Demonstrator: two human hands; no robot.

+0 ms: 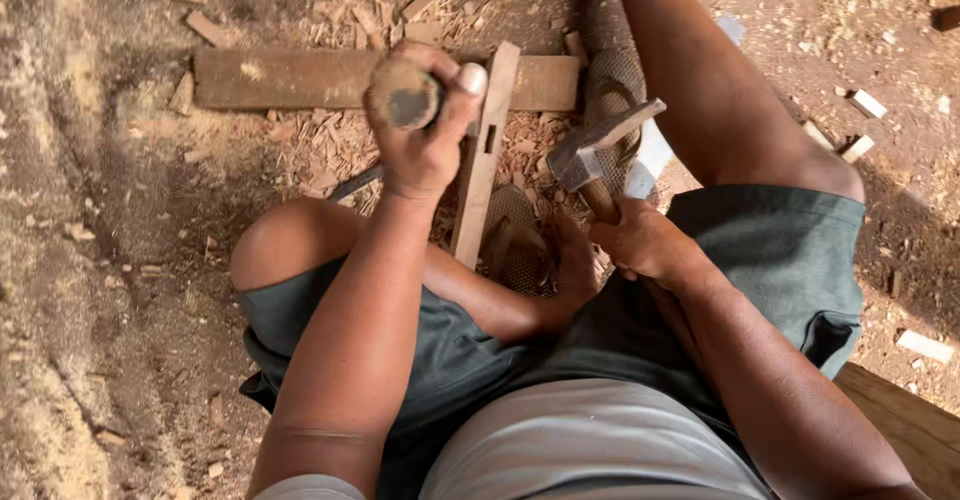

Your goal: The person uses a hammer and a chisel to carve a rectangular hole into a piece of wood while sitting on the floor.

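A: You sit on the dirt floor [110,290], knees apart. Open ground runs wide on your left; on your right a board edge [905,425] closes the corner beside your thigh.

B: And ahead of you a flat plank [300,78] lies crosswise, chips [330,140] thick around it. Small offcuts [866,105] dot the ground past your right knee, well apart from the work.

A: The slat [483,155] runs from between your legs up over the plank, tilted, with a slot cut in it. Your foot [575,260] and a sandal [515,245] crowd its lower end.

B: Now your left hand [420,135]: fingers curled tight round a chisel handle [405,95], thumb up its side, its round butt end facing you, just beside the slat.

A: Your right hand [645,245] is wrapped snug round the hammer [590,155] handle, head raised near the slat, apart from the chisel. Your right leg hems that side in.
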